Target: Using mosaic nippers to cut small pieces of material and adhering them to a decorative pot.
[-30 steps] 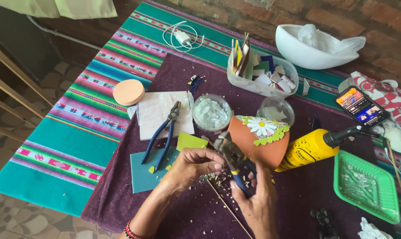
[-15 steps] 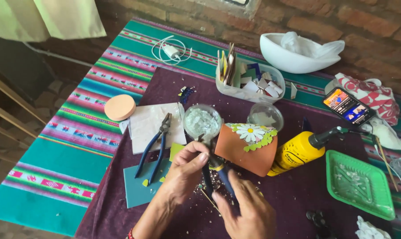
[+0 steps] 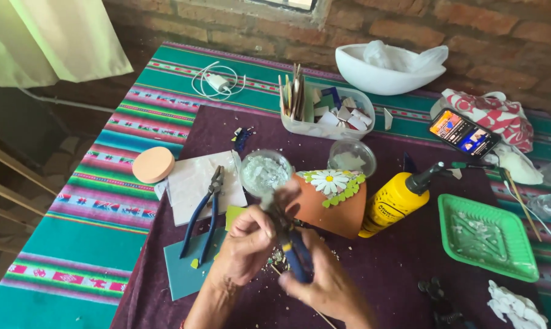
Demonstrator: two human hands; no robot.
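From my remote seat the biggest thing is the desk, under a striped cloth with a purple mat over its middle. I take the terracotta pot, lying on its side with a daisy mosaic, as my landmark. Behind it stand a white bowl and a clear tub of craft bits; right of it sits the green tray, and just beside it on that side the yellow glue bottle. Left of the pot a second pair of blue pliers lies on a pale tile, and just behind the pot are two small glass jars.

Since a second ago both hands have lifted slightly and closed in right in front of the pot, and the view has tipped downward. My left hand has its fingers pinched together on a small piece I cannot make out through the blur. My right hand is clamped on the blue-handled nippers, whose head points up toward the pot. I judge the nipping work is under way.
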